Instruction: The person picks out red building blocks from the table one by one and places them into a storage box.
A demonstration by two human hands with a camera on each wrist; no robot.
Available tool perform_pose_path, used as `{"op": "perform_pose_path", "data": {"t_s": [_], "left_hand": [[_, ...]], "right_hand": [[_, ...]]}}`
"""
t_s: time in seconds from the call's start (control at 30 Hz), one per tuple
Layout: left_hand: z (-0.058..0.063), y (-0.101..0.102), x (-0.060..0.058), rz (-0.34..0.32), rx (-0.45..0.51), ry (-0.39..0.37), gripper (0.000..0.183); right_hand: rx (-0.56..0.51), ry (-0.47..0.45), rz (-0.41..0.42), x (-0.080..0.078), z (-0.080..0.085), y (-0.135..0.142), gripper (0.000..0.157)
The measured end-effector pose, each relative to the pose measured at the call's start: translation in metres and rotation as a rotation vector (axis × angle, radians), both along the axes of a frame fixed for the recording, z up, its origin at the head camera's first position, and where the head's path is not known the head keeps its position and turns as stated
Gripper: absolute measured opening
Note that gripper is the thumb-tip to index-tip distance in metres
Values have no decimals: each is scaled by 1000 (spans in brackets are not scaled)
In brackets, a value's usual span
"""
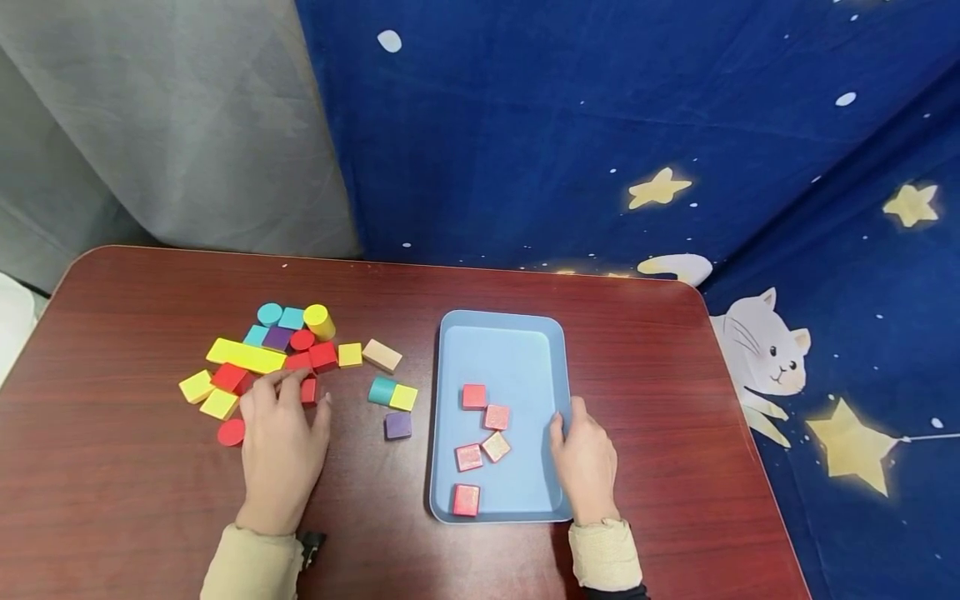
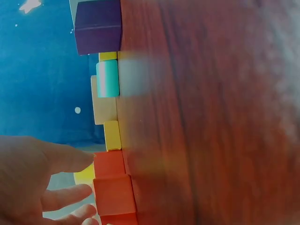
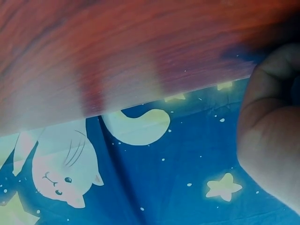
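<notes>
Left hand (image 1: 281, 454); red cube (image 1: 309, 391) perhaps touched; yellow bar (image 1: 246, 356) beyond; tray (image 1: 517, 354) rightward

Head view: high, facing forward-down over table (image 1: 675, 375); left wrist: low, near blocks (image 2: 115, 197); right wrist: faces curtain (image 3: 178, 192) head also shows.

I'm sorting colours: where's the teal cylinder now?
In the head view, the teal cylinder lies left of the blue tray, beside a yellow block and just beyond a purple block.

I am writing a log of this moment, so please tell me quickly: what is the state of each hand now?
Left hand: open, beside a red block; touching or not cannot be told.
Right hand: closed, holding the blue tray.
</notes>
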State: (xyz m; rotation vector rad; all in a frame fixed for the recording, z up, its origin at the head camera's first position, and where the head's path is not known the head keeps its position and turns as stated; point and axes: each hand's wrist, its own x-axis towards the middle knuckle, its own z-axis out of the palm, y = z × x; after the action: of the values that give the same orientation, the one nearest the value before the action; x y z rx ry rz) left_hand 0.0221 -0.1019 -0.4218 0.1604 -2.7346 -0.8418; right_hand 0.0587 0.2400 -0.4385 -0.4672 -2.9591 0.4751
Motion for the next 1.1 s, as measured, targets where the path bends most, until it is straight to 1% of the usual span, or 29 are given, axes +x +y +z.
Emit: {"op": "perform_pose_path", "data": {"t_s": [0.17,0.37,0.6,0.73,0.97,1.1], "left_hand": [[-1,-3,-2,0,-12,14,48],[0,-5,-2,-19,15,-28,53],[0,-5,-2,-27,13,-35,48],[-1,-6,-3,-23,1,-64,46],[-2,-7,-4,-71,-7,-108,43],[-1,-7,-4,-78,-3,-135,43]], "right_hand": [[3,7,0,0,0,0,23],[7,13,1,0,-2,0,22],[-1,12,-3,1,-2,1,25],[2,13,-3,1,-3,1,23],[1,23,-4,1,-4,1,22],[-1,20,-4,1,-4,0,21]]}}
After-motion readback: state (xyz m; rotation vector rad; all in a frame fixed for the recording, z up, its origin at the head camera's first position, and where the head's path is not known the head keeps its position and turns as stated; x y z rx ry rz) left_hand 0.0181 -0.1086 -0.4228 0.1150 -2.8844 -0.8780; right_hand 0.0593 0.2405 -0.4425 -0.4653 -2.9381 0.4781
